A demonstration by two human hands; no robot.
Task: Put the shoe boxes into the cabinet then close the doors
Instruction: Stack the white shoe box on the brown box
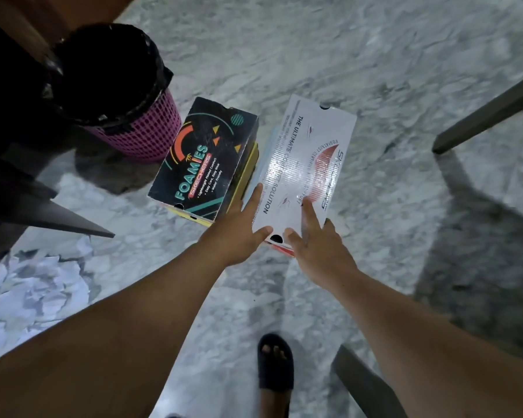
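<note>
Both hands at near end of white Skechers shoe box [302,164]; long axis running far; left hand [239,230] and right hand [317,248] fingers spread, touching lid

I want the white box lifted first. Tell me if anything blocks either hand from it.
Nothing visible does. The left hand and right hand already lie with straight fingers on the near end of the white shoe box. The black shoe box stands close beside it on the left.
</note>
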